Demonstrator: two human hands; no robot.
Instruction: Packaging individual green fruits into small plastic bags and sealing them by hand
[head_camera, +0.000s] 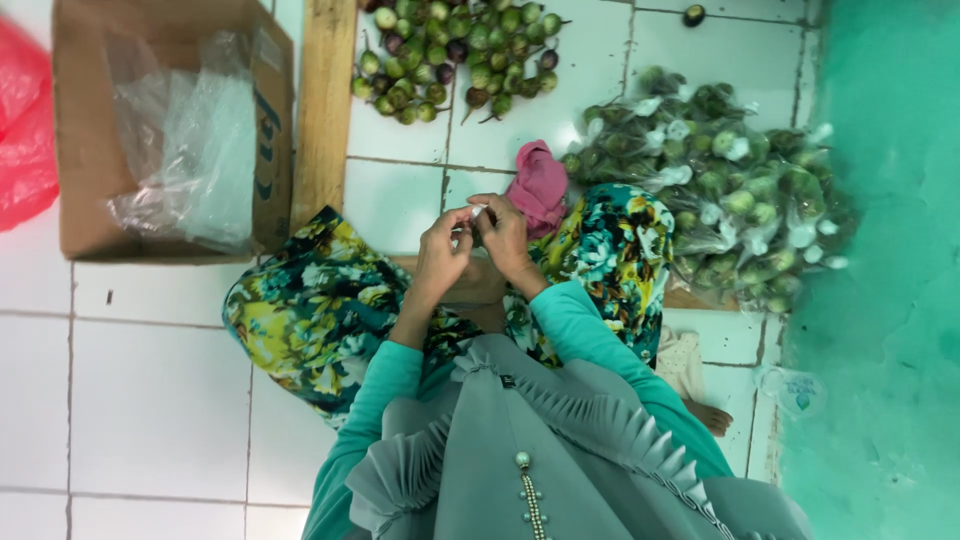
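Note:
My left hand (443, 250) and my right hand (503, 235) meet above my lap, fingertips pinched together on a small clear plastic bag (477, 214) with a whitish bit at its top. What the bag holds is hidden by my fingers. Below the hands, my floral skirt (320, 310) covers my knees. A loose heap of small round green and purple eggplants (455, 55) lies on the white tiles beyond my hands. To the right sits a pile of clear bags filled with the same eggplants (720, 180).
A cardboard box (90, 130) holding clear plastic bags (190, 150) stands at the left, with a red plastic bag (25, 120) beside it. A wooden plank (325, 100) runs next to the box. A pink cloth (540, 185) lies by my right hand. A teal wall (880, 300) borders the right.

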